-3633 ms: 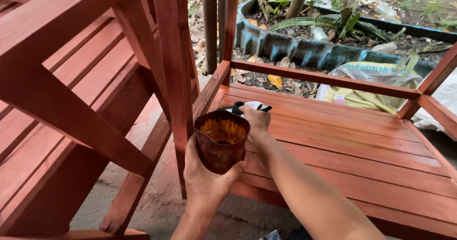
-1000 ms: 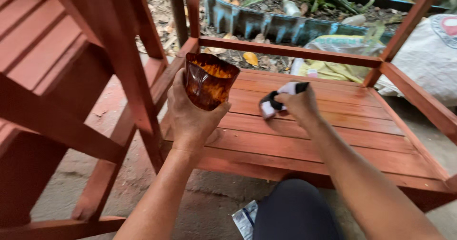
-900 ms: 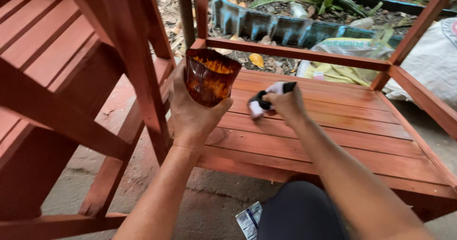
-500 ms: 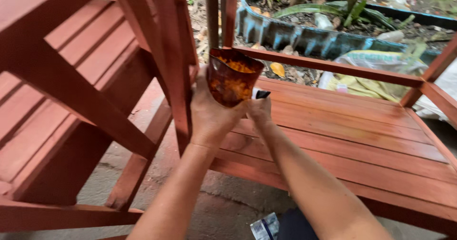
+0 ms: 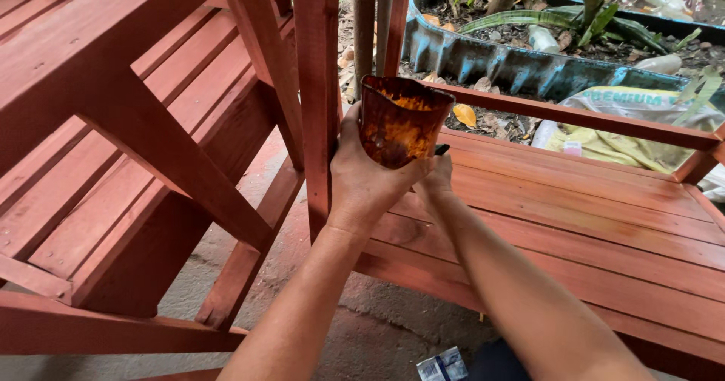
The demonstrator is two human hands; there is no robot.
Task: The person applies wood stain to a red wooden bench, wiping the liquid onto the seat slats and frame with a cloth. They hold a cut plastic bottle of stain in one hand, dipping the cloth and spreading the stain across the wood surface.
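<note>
While the left hand [image 5: 362, 181] is gripping a stain-smeared amber cup [image 5: 398, 120] from below and behind, fingers wrapping its lower wall, the cup is standing upright in the air just beside a red-stained wooden post [image 5: 318, 86]. Brownish-orange liquid is coating the cup's inside. Tucked right behind and below the cup, the right hand [image 5: 436, 181] is curling closed around something dark, of which only a small black tip [image 5: 442, 150] is showing, so what it is I cannot tell. Both hands are hovering over the near left corner of a slatted wooden platform [image 5: 589, 215], freshly reddish and glossy. Off to the left, another red slatted frame [image 5: 113, 147] is leaning. Beyond the platform's rail, a blue scalloped planter [image 5: 498, 64] is holding soil and green plants.
</note>
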